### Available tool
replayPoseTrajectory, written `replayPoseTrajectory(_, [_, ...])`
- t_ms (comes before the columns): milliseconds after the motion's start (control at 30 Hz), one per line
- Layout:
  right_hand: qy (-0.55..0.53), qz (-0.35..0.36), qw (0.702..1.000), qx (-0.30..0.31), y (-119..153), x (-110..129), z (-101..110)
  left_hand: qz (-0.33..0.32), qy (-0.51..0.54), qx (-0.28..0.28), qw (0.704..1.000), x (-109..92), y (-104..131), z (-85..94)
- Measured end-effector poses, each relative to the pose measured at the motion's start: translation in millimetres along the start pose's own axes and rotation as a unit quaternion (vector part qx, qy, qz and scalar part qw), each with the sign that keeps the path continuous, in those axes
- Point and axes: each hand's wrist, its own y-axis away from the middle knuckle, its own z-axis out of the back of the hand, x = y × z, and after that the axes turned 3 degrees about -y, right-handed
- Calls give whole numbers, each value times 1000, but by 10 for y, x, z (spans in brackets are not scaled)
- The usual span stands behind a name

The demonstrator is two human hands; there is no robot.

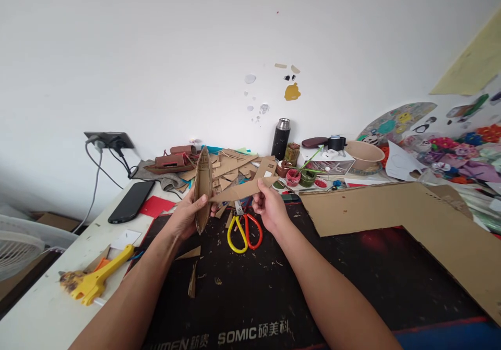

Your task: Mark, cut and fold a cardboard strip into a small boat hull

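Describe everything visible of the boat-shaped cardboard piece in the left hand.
The boat-shaped cardboard piece is brown, long and narrow, pointed at both ends, with raised edges around a hollow middle. Faint dark printing shows inside its upper part. It stands nearly upright above the dark mat, gripped by the left hand, whose thumb lies across its lower half. The cardboard strip in the right hand reaches toward it; whether they touch is unclear.

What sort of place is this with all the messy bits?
Probably a craft desk: the right hand holds a cut cardboard strip, scissors with yellow and red handles lie nearby, and little open paint pots stand at the back.
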Motion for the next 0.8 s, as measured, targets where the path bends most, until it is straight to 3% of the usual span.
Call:
replayPoseTrajectory(167, [-3, 6, 1000, 18, 3, -7, -5, -14, 7, -1, 1000, 16, -6, -18])
replayPoseTrajectory(367, [50, -45, 990, 122, 62, -129, -19, -18, 24, -154, 988, 3, -86, 9])
replayPoseTrajectory(433, [63, -54, 986, 142, 71, -153, -23, -21, 26, -176, 984, -17, -99, 29])
replayPoseTrajectory(633, [41, -39, 992, 110, 25, -100, 1, -37, 9, -161, 986, -179, -67, 121])
replayPoseTrajectory(800, [113, 41, 988, 96, 14, -24, 45, -10, -31, -136, 990, -324, -29, 287])
